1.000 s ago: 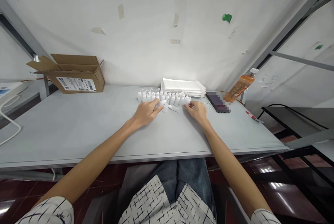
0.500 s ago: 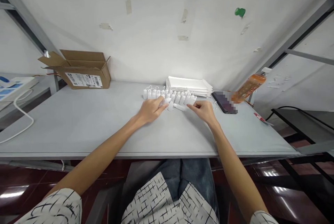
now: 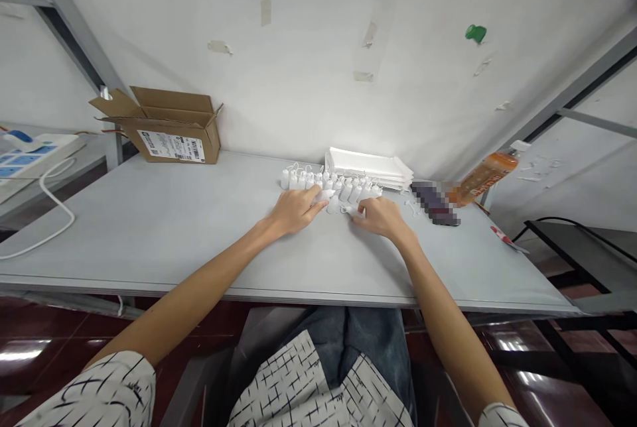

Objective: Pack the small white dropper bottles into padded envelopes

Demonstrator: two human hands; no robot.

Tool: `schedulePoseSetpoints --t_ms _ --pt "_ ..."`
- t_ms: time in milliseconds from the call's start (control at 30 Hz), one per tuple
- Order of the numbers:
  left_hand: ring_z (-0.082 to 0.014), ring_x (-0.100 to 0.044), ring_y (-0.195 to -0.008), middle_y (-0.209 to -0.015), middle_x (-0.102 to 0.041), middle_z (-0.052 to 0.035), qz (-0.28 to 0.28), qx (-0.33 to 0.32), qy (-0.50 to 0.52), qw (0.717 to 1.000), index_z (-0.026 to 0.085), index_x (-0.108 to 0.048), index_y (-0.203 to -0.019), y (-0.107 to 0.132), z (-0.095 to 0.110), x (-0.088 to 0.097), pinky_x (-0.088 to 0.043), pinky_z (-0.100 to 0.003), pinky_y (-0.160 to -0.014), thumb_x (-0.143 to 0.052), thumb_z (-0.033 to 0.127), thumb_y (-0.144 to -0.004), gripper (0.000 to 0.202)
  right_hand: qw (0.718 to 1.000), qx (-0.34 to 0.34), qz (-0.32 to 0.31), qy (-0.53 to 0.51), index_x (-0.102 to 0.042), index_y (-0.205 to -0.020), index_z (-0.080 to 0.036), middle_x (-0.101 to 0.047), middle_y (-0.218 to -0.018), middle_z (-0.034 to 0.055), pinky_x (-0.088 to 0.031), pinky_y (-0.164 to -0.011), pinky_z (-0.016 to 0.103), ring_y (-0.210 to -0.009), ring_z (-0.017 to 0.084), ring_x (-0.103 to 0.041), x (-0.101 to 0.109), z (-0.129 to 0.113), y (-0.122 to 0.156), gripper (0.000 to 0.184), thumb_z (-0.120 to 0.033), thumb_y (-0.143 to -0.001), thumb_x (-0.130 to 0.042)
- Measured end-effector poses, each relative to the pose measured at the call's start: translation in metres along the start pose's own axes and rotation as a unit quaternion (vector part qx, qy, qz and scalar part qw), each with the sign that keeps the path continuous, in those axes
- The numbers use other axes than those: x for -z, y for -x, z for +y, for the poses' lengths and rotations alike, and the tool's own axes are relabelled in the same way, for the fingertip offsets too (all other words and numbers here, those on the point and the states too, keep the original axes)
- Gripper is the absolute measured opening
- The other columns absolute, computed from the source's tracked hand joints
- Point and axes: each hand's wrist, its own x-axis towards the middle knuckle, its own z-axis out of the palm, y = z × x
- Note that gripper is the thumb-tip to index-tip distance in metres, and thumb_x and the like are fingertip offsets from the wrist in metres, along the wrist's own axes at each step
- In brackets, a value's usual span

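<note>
Head camera shows the left hand (image 3: 294,210) curled, grasping a small white piece (image 3: 324,196) at the front of the row of white bottles (image 3: 323,180). The right hand (image 3: 382,218) is half closed at another white item (image 3: 353,211); I cannot tell if it grips. All lie on the grey table (image 3: 149,215).

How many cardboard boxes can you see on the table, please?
1. One open cardboard box stands at the back left of the table, by the white wall. No other box shows.
</note>
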Motion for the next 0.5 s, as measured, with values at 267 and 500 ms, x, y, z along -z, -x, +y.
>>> schedulePoseSetpoints --t_ms 267,500 --pt "-0.0216 -0.056 -0.062 -0.070 -0.061 -0.0025 -0.024 0.008 -0.011 1.000 0.019 -0.047 -0.089 0.001 0.001 0.002 -0.025 -0.028 -0.055 -0.035 0.042 -0.099 0.028 0.951 0.006 0.042 -0.306 -0.054 -0.065 -0.018 -0.062 -0.058 0.0022 -0.035 -0.054 0.025 -0.056 0.015 -0.055 0.022 0.046 0.025 0.020 -0.036 -0.073 -0.059" --pt "-0.0223 -0.058 -0.065 -0.073 -0.062 -0.0037 -0.042 0.001 -0.022 0.999 0.020 -0.049 -0.089 0.002 0.002 -0.001 -0.026 -0.029 -0.055 -0.036 0.041 -0.099 0.027 0.948 -0.057 0.051 -0.308 -0.052 -0.067 -0.018 -0.068 -0.062 0.0067 -0.038 -0.050 0.026 -0.044 0.012 -0.050 0.026 0.091 0.007 0.027 -0.040 -0.068 -0.068"
